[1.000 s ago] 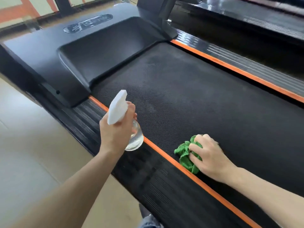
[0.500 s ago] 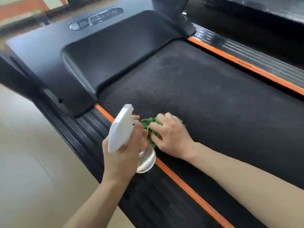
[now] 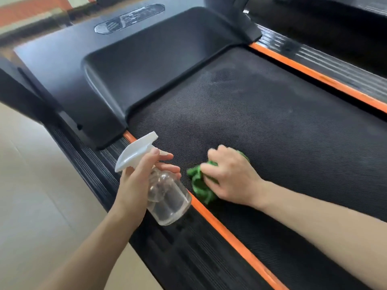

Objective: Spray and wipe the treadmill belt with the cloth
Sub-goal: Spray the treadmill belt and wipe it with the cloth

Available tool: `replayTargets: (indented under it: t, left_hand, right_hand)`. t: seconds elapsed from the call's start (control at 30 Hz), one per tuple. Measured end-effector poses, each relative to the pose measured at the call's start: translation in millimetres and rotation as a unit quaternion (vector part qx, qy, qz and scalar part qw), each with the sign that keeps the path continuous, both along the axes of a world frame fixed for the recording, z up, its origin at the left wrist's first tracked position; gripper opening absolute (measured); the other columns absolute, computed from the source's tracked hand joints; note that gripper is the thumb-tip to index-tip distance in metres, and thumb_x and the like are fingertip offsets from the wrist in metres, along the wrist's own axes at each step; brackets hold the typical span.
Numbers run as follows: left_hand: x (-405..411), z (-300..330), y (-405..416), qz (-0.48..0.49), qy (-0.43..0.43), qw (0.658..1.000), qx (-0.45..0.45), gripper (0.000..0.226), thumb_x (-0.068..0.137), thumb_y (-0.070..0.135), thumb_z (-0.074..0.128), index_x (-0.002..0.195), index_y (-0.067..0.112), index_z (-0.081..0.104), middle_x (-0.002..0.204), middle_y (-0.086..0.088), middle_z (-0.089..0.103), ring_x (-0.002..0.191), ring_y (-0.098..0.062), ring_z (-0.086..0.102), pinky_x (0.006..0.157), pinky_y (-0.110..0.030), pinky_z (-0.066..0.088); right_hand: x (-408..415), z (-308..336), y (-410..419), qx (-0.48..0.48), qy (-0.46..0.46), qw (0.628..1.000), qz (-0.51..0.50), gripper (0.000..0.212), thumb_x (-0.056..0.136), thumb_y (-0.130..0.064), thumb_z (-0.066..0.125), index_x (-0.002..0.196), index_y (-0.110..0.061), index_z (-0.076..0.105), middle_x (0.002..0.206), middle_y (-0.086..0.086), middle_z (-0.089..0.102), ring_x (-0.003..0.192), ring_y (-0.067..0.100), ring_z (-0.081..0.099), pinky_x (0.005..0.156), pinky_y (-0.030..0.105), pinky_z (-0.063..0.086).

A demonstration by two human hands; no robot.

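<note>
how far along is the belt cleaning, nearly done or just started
Mid-job, I'd judge. Done: hazy smears on the treadmill belt near the motor cover suggest spray has already landed. In hand: the right hand presses the green cloth on the belt by the near orange strip, while the left hand holds the spray bottle. Left: the far side of the belt looks unwiped.

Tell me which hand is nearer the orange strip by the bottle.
Left. The left hand holds the spray bottle right over the orange strip; the right hand presses the green cloth on the belt just inside it.
</note>
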State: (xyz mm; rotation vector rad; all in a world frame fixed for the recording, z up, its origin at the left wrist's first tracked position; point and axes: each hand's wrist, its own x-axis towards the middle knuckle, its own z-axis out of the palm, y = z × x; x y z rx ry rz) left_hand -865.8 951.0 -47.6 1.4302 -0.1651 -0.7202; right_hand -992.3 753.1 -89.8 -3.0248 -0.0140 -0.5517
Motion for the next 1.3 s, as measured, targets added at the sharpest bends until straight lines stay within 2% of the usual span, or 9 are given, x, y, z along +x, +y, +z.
replayTargets:
  t: [0.13, 0.23, 0.33, 0.53, 0.77, 0.93, 1.03, 1.17, 1.3]
  left_hand:
    - [1.2, -1.7, -1.0, 0.000, -0.010, 1.000, -0.003, 0.053, 0.091, 0.045, 0.061, 0.102, -0.005, 0.075, 0.086, -0.029, 0.078, 0.085, -0.047, 0.077, 0.083, -0.043, 0.064]
    - [1.1, -2.1, -0.7, 0.000, -0.006, 1.000, -0.006, 0.055, 0.090, 0.045, 0.062, 0.103, -0.007, 0.075, 0.086, -0.029, 0.078, 0.083, -0.041, 0.078, 0.082, -0.041, 0.065]
    - [0.2, -0.6, -0.8, 0.008, 0.002, 1.000, -0.009, 0.056, 0.089, 0.044, 0.064, 0.106, -0.009, 0.074, 0.091, -0.029, 0.078, 0.086, -0.038, 0.079, 0.086, -0.047, 0.066]
    - [-3.6, 3.0, -1.2, 0.009, 0.009, 1.000, -0.012, 0.051, 0.088, 0.043, 0.065, 0.094, -0.006, 0.075, 0.083, -0.027, 0.078, 0.077, -0.035, 0.078, 0.078, -0.041, 0.063]
    - [-7.4, 1.0, -5.1, 0.013, 0.002, 1.000, -0.007, 0.046, 0.088, 0.043, 0.066, 0.090, -0.002, 0.077, 0.082, -0.028, 0.078, 0.079, -0.038, 0.077, 0.086, -0.047, 0.063]
    - [-6.3, -0.8, -4.0, -0.002, -0.023, 1.000, 0.001, 0.052, 0.091, 0.044, 0.063, 0.097, -0.006, 0.075, 0.084, -0.027, 0.078, 0.083, -0.040, 0.078, 0.087, -0.047, 0.062]
    - [-3.3, -4.5, -3.9, -0.002, -0.021, 1.000, 0.009, 0.049, 0.090, 0.046, 0.064, 0.094, -0.001, 0.077, 0.085, -0.028, 0.078, 0.086, -0.043, 0.076, 0.094, -0.052, 0.060]
    - [-2.8, -2.8, -5.2, -0.020, 0.001, 0.998, 0.055, 0.047, 0.088, 0.053, 0.065, 0.091, 0.008, 0.081, 0.091, -0.024, 0.080, 0.092, -0.041, 0.078, 0.097, -0.055, 0.059]
    - [0.5, 14.2, -18.4, -0.055, 0.021, 0.994, 0.091, 0.038, 0.095, 0.044, 0.074, 0.109, 0.009, 0.077, 0.097, -0.018, 0.081, 0.086, -0.038, 0.076, 0.088, -0.047, 0.062]
  right_hand:
    - [103.4, -6.6, 2.4, 0.046, -0.049, 0.988, -0.138, 0.019, 0.087, -0.034, 0.060, 0.084, -0.015, 0.063, 0.087, 0.011, 0.057, 0.077, 0.033, 0.052, 0.065, 0.042, 0.046]
    - [126.6, -2.1, 7.8, 0.049, -0.034, 0.987, -0.151, 0.019, 0.086, -0.034, 0.063, 0.084, -0.014, 0.063, 0.087, 0.011, 0.058, 0.078, 0.034, 0.053, 0.068, 0.044, 0.049]
    - [76.7, 1.0, 23.5, 0.051, -0.010, 0.996, -0.073, 0.019, 0.086, -0.034, 0.059, 0.085, -0.015, 0.062, 0.090, 0.009, 0.055, 0.079, 0.031, 0.050, 0.066, 0.042, 0.046]
    - [-88.9, 13.6, 21.2, 0.024, 0.090, 0.994, 0.056, 0.021, 0.094, -0.033, 0.056, 0.079, -0.019, 0.050, 0.088, 0.002, 0.049, 0.077, 0.023, 0.043, 0.067, 0.039, 0.041]
    - [-49.2, 13.5, -5.8, -0.052, 0.077, 0.969, 0.230, 0.020, 0.093, -0.027, 0.055, 0.076, -0.018, 0.049, 0.082, 0.004, 0.050, 0.072, 0.024, 0.043, 0.063, 0.038, 0.038]
    - [-8.7, 13.1, -18.9, -0.078, 0.068, 0.962, 0.252, 0.019, 0.097, -0.029, 0.051, 0.083, -0.018, 0.056, 0.089, 0.006, 0.053, 0.077, 0.026, 0.045, 0.066, 0.039, 0.038]
    - [38.2, 1.0, -41.4, -0.082, 0.020, 0.988, 0.126, 0.020, 0.096, -0.029, 0.053, 0.083, -0.015, 0.059, 0.088, 0.010, 0.054, 0.077, 0.028, 0.047, 0.065, 0.039, 0.040]
    - [102.1, -6.6, -53.0, 0.038, -0.031, 0.972, -0.231, 0.022, 0.090, -0.032, 0.058, 0.085, -0.012, 0.064, 0.088, 0.012, 0.057, 0.079, 0.035, 0.053, 0.067, 0.039, 0.045]
    - [59.3, -8.6, -29.6, 0.069, -0.044, 0.973, -0.217, 0.025, 0.089, -0.034, 0.051, 0.083, -0.013, 0.062, 0.085, 0.008, 0.054, 0.077, 0.031, 0.050, 0.066, 0.041, 0.047]
